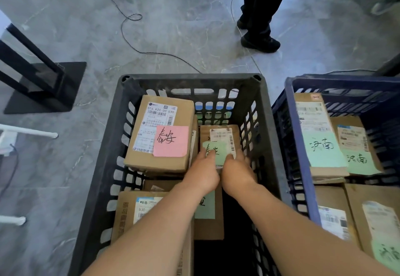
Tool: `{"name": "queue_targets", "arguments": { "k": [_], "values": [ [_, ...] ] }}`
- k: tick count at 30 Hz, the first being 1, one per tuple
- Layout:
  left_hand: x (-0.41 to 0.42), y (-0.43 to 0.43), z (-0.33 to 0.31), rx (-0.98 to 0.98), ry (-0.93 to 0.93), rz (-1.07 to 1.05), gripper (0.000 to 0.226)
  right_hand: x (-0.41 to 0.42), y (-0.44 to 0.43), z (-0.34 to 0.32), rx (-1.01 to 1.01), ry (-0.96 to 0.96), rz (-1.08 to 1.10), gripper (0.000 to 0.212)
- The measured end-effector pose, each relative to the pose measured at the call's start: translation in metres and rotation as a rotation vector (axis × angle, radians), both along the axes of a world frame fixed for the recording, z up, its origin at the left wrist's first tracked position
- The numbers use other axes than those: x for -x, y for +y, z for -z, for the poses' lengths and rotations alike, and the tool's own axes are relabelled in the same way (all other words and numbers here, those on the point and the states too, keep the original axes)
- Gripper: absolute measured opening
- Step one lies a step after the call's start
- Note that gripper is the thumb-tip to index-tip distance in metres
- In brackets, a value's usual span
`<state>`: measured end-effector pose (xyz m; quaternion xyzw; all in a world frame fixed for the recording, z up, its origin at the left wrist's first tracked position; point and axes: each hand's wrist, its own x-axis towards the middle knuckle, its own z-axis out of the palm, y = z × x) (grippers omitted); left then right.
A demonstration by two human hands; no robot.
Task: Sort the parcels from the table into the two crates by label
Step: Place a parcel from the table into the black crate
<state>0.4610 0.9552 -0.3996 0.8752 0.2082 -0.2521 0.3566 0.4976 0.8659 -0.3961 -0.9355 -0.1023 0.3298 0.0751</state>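
Both my hands reach into the black crate [190, 79] and hold a small cardboard parcel [218, 131] with a green note, low against the crate's far right side. My left hand [202, 173] grips its near left edge and my right hand [237, 171] its near right edge. To its left lies a larger parcel with a pink note [161, 133]. Two more parcels [127, 210] lie nearer me in the same crate, partly hidden by my forearms. The blue crate [291, 128] on the right holds several parcels with green notes [322, 146].
A person's dark trouser legs and shoes [259, 37] stand on the grey floor beyond the crates. A thin cable [134, 44] snakes across the floor. A black stand with a flat base [43, 85] is at left, white tubes [28, 133] below it.
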Motion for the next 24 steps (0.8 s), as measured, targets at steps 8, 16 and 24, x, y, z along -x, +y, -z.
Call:
{"name": "queue_targets", "arguments": {
  "k": [8,16,24],
  "values": [
    [0.048,-0.016,-0.086,-0.122,-0.147,0.059,0.060,0.035,-0.041,-0.098,-0.071,-0.060,-0.131,0.047],
    [0.117,-0.049,-0.179,-0.332,-0.226,0.134,0.066,0.087,-0.101,-0.197,-0.003,-0.220,-0.147,0.044],
    [0.156,-0.125,-0.246,-0.392,-0.294,0.238,0.073,0.142,-0.175,-0.273,-0.003,-0.384,-0.058,0.050]
  ]
}}
